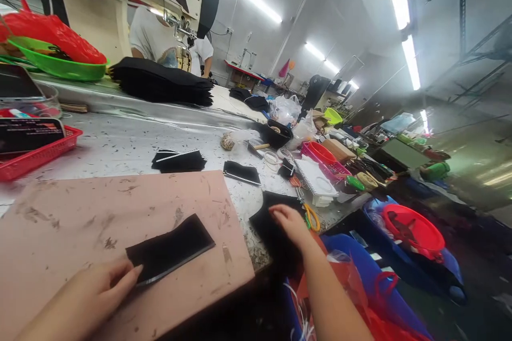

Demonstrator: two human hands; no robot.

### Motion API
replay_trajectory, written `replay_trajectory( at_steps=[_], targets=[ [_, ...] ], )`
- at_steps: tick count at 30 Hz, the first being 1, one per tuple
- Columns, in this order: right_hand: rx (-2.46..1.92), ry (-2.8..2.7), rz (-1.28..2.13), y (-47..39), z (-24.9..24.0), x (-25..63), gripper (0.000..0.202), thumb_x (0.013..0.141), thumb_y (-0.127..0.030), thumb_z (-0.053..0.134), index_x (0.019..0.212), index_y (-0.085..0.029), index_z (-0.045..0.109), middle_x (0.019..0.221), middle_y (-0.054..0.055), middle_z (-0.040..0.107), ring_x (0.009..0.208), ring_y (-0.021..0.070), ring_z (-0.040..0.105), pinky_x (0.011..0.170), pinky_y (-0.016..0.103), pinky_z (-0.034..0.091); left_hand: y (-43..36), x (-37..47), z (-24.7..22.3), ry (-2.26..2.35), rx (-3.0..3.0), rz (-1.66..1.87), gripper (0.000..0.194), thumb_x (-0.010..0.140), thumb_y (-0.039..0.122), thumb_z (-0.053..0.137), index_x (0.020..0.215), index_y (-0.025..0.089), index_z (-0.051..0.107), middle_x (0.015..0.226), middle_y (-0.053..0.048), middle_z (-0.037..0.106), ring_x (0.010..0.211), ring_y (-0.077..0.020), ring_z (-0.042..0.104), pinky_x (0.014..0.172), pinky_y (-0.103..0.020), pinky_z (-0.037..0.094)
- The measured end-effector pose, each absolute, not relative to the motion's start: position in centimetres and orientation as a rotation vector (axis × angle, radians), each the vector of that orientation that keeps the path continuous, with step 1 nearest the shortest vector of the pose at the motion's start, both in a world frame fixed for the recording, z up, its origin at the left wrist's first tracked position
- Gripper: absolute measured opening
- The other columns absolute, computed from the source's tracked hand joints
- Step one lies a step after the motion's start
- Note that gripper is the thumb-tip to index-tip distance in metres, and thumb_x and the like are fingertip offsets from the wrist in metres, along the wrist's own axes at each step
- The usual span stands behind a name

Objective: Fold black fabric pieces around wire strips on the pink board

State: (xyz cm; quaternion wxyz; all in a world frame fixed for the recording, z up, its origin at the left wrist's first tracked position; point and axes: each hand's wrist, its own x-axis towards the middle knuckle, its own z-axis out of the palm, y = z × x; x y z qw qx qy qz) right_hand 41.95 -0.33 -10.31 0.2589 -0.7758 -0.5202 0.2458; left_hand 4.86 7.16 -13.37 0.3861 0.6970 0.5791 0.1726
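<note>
My left hand (108,285) pinches the left end of a black rectangular piece (172,250) with a pale lower edge, on the pink board (80,213). Further right, my right hand (290,221) rests its bent fingers on a larger black piece (272,224) at the table's edge; its fingertips are close together on the cloth. Yellow-handled scissors (312,217) lie just beside that hand. Beyond the board are a stack of black strips (179,161) and a small black piece with a white edge (242,172).
A thick black stack (160,81) lies near a sewing machine (96,10), with a person in a white shirt behind. At left is a red basket (60,146). A hammer (258,148) and notebook (314,176) lie on the table. Blue tubs (356,256) stand at right.
</note>
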Motion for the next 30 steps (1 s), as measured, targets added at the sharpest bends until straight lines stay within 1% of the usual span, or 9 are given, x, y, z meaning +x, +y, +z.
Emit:
replay_trajectory(
  at_steps=[2, 4, 6, 9, 15, 19, 22, 26, 30],
  targets=[
    [-2.206, -1.408, 0.479, 2.2, -10.7, 44.1, 0.031, 0.087, -0.018, 0.041, 0.113, -0.016, 0.056, 0.114, 0.012, 0.059, 0.111, 0.0223, 0.052, 0.096, 0.042, 0.038, 7.7, 4.5, -12.4, 1.493, 1.863, 0.243, 0.033, 0.073, 0.045, 0.044, 0.051, 0.02, 0.047, 0.047, 0.006, 0.049, 0.053, -0.0148, 0.047, 0.057, -0.022, 0.03],
    [-2.29, -1.427, 0.357, 3.7, -11.1, 45.4, 0.03, 0.083, -0.017, 0.051, 0.113, -0.014, 0.055, 0.117, 0.012, 0.057, 0.113, 0.0243, 0.05, 0.099, 0.045, 0.033, 7.9, 4.3, -11.6, 1.511, 1.882, 0.208, 0.025, 0.073, 0.04, 0.046, 0.057, 0.021, 0.048, 0.051, 0.007, 0.051, 0.057, -0.0146, 0.049, 0.059, -0.022, 0.031],
    [-2.333, -1.47, 0.264, 4.2, -11.6, 45.8, 0.031, 0.079, -0.014, 0.056, 0.11, -0.011, 0.056, 0.113, 0.014, 0.058, 0.109, 0.0266, 0.051, 0.098, 0.048, 0.032, 7.8, 4.3, -11.2, 1.516, 1.847, 0.334, 0.018, 0.07, 0.036, 0.049, 0.059, 0.021, 0.045, 0.051, 0.007, 0.05, 0.056, -0.0137, 0.048, 0.059, -0.022, 0.033],
    [-2.303, -1.557, 0.117, 3.6, -11.9, 45.1, 0.024, 0.076, -0.008, 0.05, 0.097, -0.01, 0.061, 0.098, 0.017, 0.062, 0.102, 0.0298, 0.053, 0.096, 0.049, 0.031, 7.5, 5.0, -11.3, 1.442, 1.657, 0.494, 0.017, 0.062, 0.036, 0.054, 0.062, 0.022, 0.043, 0.052, 0.007, 0.05, 0.05, -0.0138, 0.048, 0.053, -0.024, 0.037],
    [-2.033, -1.691, -0.085, -0.7, -8.4, 44.1, 0.021, 0.081, -0.026, 0.038, 0.083, -0.02, 0.058, 0.083, 0.011, 0.062, 0.085, 0.0273, 0.055, 0.083, 0.043, 0.04, 6.3, 7.0, -11.9, 1.346, 1.418, 0.573, 0.024, 0.061, 0.04, 0.05, 0.072, 0.019, 0.053, 0.069, -0.001, 0.06, 0.059, -0.0174, 0.06, 0.056, -0.028, 0.049],
    [-1.747, -1.792, 0.213, -3.0, -3.6, 42.4, 0.028, 0.084, -0.042, 0.035, 0.077, -0.022, 0.054, 0.062, 0.004, 0.054, 0.057, 0.0206, 0.052, 0.054, 0.032, 0.04, 5.1, 7.5, -11.5, 1.292, 1.517, 0.47, 0.016, 0.063, 0.033, 0.053, 0.067, 0.019, 0.061, 0.063, -0.002, 0.063, 0.057, -0.019, 0.06, 0.056, -0.029, 0.047],
    [-1.544, -2.002, 0.566, -2.0, -1.8, 38.1, 0.036, 0.084, -0.049, 0.031, 0.072, -0.022, 0.053, 0.062, 0.003, 0.053, 0.059, 0.0198, 0.053, 0.054, 0.03, 0.04, 4.5, 7.0, -11.1, 1.266, 1.79, 0.406, 0.016, 0.067, 0.026, 0.053, 0.074, 0.022, 0.068, 0.078, -0.003, 0.066, 0.075, -0.0218, 0.06, 0.068, -0.031, 0.044],
    [-1.274, -2.514, 0.959, 0.6, -3.7, 30.2, 0.027, 0.085, -0.03, 0.03, 0.07, -0.022, 0.05, 0.063, 0.0, 0.053, 0.058, 0.0157, 0.051, 0.055, 0.026, 0.039, 3.5, 5.4, -11.3, 1.144, 2.394, 0.362, 0.028, 0.081, 0.019, 0.038, 0.082, 0.021, 0.066, 0.076, -0.004, 0.06, 0.065, -0.017, 0.057, 0.056, -0.026, 0.042],
    [-1.291, -2.739, 0.734, 1.2, -6.7, 25.6, 0.011, 0.083, -0.02, 0.047, 0.075, -0.021, 0.055, 0.072, -0.002, 0.054, 0.055, 0.0122, 0.049, 0.049, 0.024, 0.033, 1.5, 3.9, -11.9, 0.878, 2.689, 0.64, 0.029, 0.085, 0.01, 0.035, 0.078, 0.019, 0.061, 0.068, -0.003, 0.055, 0.061, -0.015, 0.052, 0.054, -0.024, 0.042]
  ],
)
